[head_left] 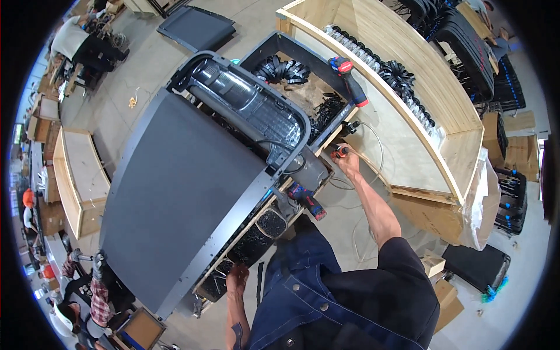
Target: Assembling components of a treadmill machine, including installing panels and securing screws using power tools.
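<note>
Through the head camera, from my distant seat, I saw a co-worker (96, 297) at far left, near a wooden crate (93, 219). A broad dark panel (181, 157) filled the middle left. The left hand (237, 279) dipped in beside small black parts (252, 246) at its lower edge; I couldn't tell whether it gripped anything. A cordless driver (306, 200) lay farther right. Beyond it, below a grey bin (261, 51), the right hand (348, 162) clasped a red-and-black tool (338, 152), near a long wooden box (458, 157).
</note>
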Motion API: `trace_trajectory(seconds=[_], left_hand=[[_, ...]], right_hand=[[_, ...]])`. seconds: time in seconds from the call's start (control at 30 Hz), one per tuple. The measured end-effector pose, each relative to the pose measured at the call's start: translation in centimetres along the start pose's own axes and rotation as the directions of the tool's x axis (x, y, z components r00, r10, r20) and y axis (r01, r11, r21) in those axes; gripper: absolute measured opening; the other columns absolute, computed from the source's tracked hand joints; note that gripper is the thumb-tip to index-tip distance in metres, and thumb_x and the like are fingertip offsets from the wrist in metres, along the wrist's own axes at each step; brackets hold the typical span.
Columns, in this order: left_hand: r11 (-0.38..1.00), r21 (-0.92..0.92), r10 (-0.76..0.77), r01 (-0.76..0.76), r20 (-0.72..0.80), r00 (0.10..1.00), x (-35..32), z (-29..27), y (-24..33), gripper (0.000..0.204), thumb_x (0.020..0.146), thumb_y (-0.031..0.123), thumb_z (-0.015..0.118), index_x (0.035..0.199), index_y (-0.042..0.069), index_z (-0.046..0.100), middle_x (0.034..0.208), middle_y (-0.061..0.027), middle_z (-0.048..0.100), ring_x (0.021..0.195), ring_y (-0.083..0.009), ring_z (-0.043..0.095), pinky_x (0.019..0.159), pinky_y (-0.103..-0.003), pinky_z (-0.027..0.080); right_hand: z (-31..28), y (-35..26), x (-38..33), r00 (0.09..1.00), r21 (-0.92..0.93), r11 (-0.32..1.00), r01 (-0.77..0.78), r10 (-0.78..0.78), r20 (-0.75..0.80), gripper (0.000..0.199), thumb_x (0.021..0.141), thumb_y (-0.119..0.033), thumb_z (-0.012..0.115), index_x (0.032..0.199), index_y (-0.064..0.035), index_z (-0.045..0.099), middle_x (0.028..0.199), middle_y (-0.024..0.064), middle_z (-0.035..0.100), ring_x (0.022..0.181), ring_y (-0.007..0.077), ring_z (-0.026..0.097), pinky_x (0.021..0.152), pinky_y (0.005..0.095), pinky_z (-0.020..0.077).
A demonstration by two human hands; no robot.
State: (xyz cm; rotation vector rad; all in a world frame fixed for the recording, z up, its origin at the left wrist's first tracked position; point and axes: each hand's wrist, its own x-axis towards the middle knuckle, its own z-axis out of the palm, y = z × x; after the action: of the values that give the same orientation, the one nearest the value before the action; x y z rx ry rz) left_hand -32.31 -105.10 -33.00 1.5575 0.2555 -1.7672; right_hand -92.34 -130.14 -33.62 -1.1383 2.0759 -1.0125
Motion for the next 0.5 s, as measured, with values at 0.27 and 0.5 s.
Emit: trace_trajectory(seconds=[0.27, 0.5], left_hand=[[0.996, 0.021, -0.085, 0.089, -0.15, 0.985, -4.2, 4.7, -5.0, 0.03, 0.104, 0.028, 0.053, 0.125, 0.008, 0.057, 0.112, -0.0096, 0.065, 0.097, -0.0254, 0.067, 0.083, -0.038, 0.058], [0.923, 0.374, 0.02, -0.088, 0.182, 0.983, -3.3, 15.8, -7.3, 0.043, 0.1, 0.032, 0.061, 0.132, 0.003, 0.056, 0.115, -0.0131, 0.067, 0.097, -0.0249, 0.068, 0.086, -0.038, 0.056]], right_hand=[[3.2, 3.9, 3.9, 0.991, -0.175, 0.979, -0.101, 0.114, 0.066, 0.033, 0.077, -0.024, 0.072, 0.107, -0.0106, 0.072, 0.102, 0.0162, 0.071, 0.098, 0.0333, 0.067, 0.088, 0.0401, 0.0528], [-2.6, -0.7, -9.6, 0.775, 0.205, 0.903, -0.378, 0.187, 0.604, 0.036, 0.088, -0.016, 0.074, 0.119, -0.0027, 0.063, 0.102, 0.0068, 0.07, 0.092, 0.0167, 0.068, 0.078, 0.0347, 0.0579]])
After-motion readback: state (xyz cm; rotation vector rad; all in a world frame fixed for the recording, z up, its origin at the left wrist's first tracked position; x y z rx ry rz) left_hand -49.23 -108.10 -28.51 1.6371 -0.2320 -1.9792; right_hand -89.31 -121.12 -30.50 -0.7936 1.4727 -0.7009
